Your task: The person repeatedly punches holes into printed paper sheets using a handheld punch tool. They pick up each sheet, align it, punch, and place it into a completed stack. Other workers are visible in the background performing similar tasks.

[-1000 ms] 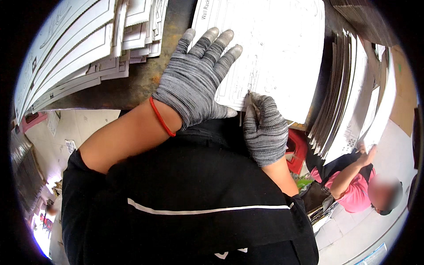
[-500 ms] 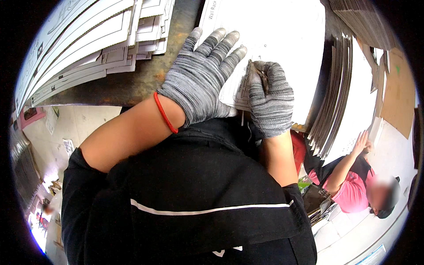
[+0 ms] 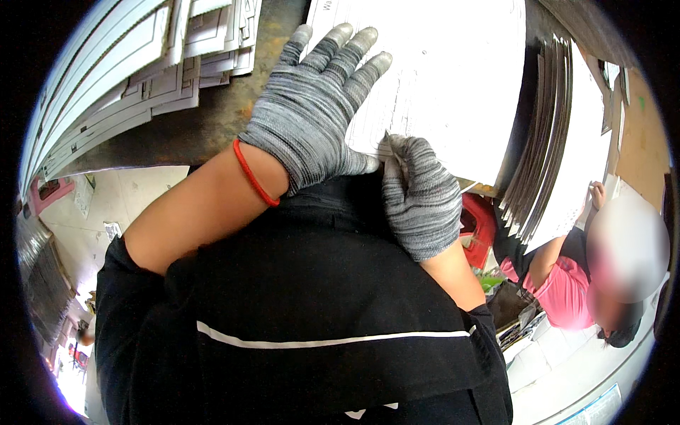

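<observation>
A white printed cardboard sheet (image 3: 460,92) lies on the worktable in front of my body. My left hand (image 3: 308,113), in a grey striped knit glove, is pressed flat on its left part with fingers spread. My right hand (image 3: 423,191), gloved alike, is closed in a pinch at the sheet's near edge, close to my left thumb. A thin, dark pointed tool (image 3: 387,142) pokes out between its fingertips. Most of that tool is hidden by the glove, so its exact kind does not show.
Stacks of white printed cardboard (image 3: 134,64) fill the table's left side. On the right stands a leaning bundle of cardboard sheets (image 3: 549,134). A person in a pink top (image 3: 563,294) handles a white sheet beyond it. A red plastic stool (image 3: 478,230) is beside me.
My right hand has slid toward my body along the sheet with the pointed tool, down to the near edge. My left hand stays spread on the sheet. The other person's arm has shifted.
</observation>
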Available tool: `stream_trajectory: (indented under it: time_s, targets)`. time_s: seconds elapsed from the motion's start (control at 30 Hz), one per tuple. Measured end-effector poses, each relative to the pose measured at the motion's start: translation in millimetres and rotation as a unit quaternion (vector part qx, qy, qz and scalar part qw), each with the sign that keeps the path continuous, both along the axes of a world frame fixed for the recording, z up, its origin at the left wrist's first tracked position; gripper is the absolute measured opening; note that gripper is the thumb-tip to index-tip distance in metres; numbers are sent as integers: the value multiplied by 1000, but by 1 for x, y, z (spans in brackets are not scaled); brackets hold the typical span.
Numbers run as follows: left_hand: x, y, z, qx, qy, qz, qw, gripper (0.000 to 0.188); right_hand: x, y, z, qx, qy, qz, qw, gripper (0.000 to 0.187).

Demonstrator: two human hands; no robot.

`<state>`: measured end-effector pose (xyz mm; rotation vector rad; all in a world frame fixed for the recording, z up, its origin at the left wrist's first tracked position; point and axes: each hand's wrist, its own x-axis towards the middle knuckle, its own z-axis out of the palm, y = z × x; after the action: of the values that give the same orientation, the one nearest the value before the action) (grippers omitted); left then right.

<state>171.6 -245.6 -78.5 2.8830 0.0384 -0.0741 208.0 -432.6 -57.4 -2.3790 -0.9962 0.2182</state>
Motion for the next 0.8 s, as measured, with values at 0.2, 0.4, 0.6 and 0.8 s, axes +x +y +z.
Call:
stream_trajectory:
  time_s: [0.2,0.4,0.6,0.8]
  targets:
    - [-1,1,-7,-29,-44,-2,999,112,2,-6,-5,58,89,-16,994,14]
    - [-50,17,8,-259,-152,90,950,91,25,-56,3,91,-35,-198,975,19]
    - [-60,19,37,-373,67,223,898,53,28,-90,-13,180,62,-238,952,36]
    - [-58,2,69,-667,-43,159,727,39,26,-90,-24,250,132,-246,927,47]
